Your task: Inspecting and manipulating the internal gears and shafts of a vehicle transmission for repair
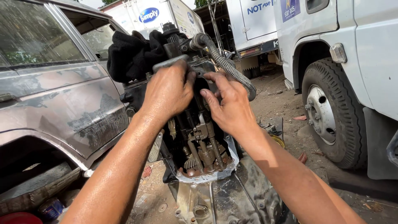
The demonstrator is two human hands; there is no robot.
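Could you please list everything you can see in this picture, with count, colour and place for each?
gearbox assembly: one, greasy dark metal, opened, centre, shafts and gears showing inside
black cloth: one, black, draped on the assembly's upper left
corrugated hose: one, grey, curving from the top down the right side
car: one, worn grey paint, left
truck: one, white, right, with its wheel
box trucks: at least two, white, background
ground: bare dirt with litter
left hand: one, gripping a grey metal part at the assembly's top
right hand: one, fingers on the assembly beside the left
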